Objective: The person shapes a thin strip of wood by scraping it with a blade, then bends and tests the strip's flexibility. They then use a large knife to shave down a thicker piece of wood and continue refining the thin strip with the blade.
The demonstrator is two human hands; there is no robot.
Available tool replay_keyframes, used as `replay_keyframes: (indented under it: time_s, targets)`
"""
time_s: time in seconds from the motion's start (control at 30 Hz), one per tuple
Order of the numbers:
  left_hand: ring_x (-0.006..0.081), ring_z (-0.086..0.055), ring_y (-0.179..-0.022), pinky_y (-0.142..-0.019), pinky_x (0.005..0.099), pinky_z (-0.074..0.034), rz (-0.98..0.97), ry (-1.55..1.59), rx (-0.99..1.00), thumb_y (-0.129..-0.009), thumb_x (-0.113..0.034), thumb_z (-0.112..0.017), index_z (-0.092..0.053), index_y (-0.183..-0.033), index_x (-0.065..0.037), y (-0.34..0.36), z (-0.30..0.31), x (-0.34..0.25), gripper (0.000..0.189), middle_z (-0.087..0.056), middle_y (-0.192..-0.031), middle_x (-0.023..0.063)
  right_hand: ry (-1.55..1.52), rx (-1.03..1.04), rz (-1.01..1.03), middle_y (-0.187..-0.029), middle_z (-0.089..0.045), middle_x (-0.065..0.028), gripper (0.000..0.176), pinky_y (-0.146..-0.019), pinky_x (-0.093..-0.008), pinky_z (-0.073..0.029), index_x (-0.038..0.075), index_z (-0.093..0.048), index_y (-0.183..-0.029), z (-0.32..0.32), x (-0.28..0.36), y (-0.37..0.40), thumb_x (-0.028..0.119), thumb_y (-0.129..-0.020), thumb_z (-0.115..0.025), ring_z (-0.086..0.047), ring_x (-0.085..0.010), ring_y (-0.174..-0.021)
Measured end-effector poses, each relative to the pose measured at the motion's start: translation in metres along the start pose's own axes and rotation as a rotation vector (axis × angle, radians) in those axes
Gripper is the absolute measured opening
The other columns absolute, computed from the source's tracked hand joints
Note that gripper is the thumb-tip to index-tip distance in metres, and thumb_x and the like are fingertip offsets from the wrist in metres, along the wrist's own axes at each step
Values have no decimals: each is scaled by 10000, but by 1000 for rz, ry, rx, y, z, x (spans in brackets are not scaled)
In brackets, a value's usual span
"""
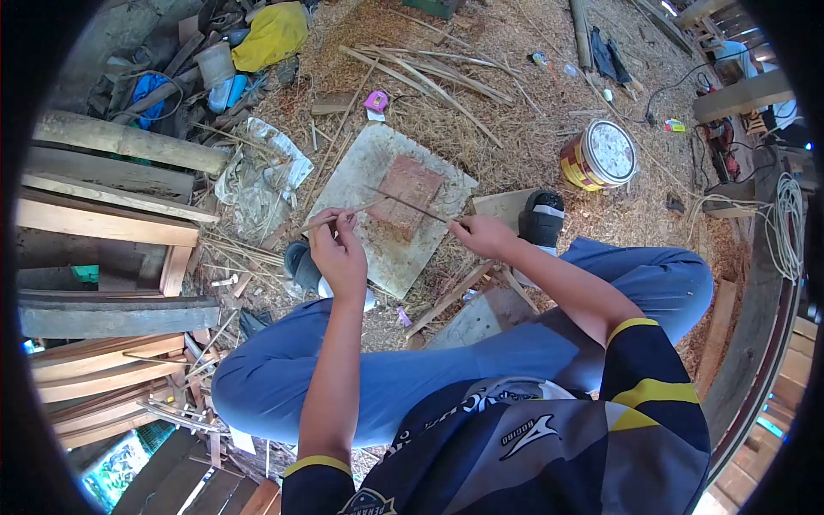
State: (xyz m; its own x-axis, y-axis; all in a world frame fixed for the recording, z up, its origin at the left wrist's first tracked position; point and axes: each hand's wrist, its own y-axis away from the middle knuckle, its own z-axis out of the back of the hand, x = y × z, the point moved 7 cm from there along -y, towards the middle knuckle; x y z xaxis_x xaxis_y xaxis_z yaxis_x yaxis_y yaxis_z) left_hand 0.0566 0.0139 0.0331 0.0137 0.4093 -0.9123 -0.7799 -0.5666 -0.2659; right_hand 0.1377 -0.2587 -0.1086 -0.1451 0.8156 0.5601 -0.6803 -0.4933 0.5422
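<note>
My left hand (337, 245) is closed on a thin wooden stick (365, 206), which points up and right over a reddish-brown block (412, 190). Closed as well, my right hand (479, 234) grips a thin dark rod (416, 209) that slants up and left. The far ends of stick and rod come close together above the block; whether they touch I cannot tell. Under the block lies a pale, stained board (403, 270) on the ground between my feet.
A lidded paint bucket (601, 156) stands at the right. Beyond the board lie a pink tape measure (376, 102) and long wood strips (446, 94). Crumpled plastic (262, 167) and stacked planks (120, 318) are at left; coiled rope (785, 227) hangs at far right.
</note>
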Motion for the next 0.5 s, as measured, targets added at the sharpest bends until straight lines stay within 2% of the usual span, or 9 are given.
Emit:
replay_keyframes:
  time_s: [0.07, 0.17, 0.37, 0.47, 0.5]
  targets:
    - [235, -735, -975, -850, 331, -666, 2, -10, -28, -1053, 25, -558, -582, -1064, 108, -1, 4, 2, 87, -605, -1137, 162, 6, 3, 64, -958, -740, -279, 712, -894, -552, -543, -23, -754, -976, 6, 19, 7, 610, -1038, -434, -702, -489, -949]
    - [235, -740, -949, -835, 331, -657, -24, -28, -45, -1053, 11, -569, -591, -1060, 106, -2, 6, 7, 98, -618, -1127, 165, -21, -3, -64, -968, -739, -281, 712, -909, -548, -543, -16, -756, -980, -10, -14, -5, 617, -1036, -436, -701, -480, -962]
    - [249, -740, -941, -820, 335, -645, -4, -28, -54, -1056, -12, -582, -604, -1044, 104, -1, 7, 10, 119, -625, -1132, 173, -24, 11, 15, -995, -731, -309, 727, -926, -556, -535, -23, -758, -987, 6, 20, 10, 628, -1031, -438, -698, -492, -988]
    - [248, -736, -936, -814, 330, -639, -14, -46, -47, -1057, -15, -582, -605, -1035, 105, -2, 6, 6, 124, -627, -1130, 170, 0, 32, -118, -1002, -728, -316, 718, -922, -562, -535, -28, -755, -990, -12, -25, -8, 618, -1032, -443, -699, -493, -987]
    - [247, -734, -936, -815, 329, -637, -17, -55, -35, -1057, -15, -583, -605, -1031, 107, -2, 5, 3, 126, -627, -1133, 170, 0, 25, -98, -1003, -728, -315, 718, -921, -561, -535, -27, -756, -986, -9, -24, -8, 618, -1032, -443, -699, -492, -986]
